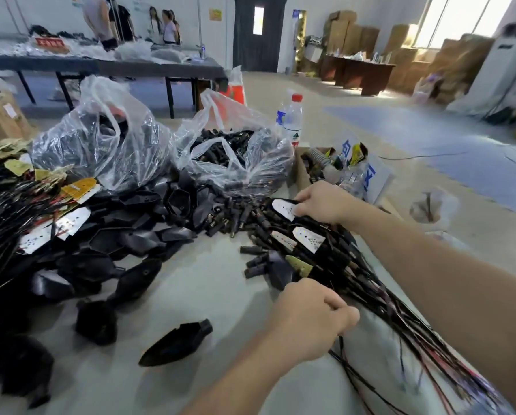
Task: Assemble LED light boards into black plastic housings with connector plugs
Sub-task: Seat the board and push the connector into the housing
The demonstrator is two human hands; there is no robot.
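A bundle of wired LED light boards (307,239) with black and red wires (400,319) lies on the right of the table. My right hand (322,202) pinches one white LED board (283,208) at the far end of that bundle. My left hand (310,317) is curled round the bundle's wires nearer to me. A single black plastic housing (177,344) lies alone in front of my left hand. A heap of black housings (121,235) covers the table's left side. Loose black connector plugs (232,218) lie scattered between heap and bundle.
Two clear plastic bags (100,145) (235,157) of black parts stand at the back. Behind them are water bottles (292,121) and a cardboard box (316,166) of odds. More wired boards (41,229) pile at far left. People stand by a far table (100,65).
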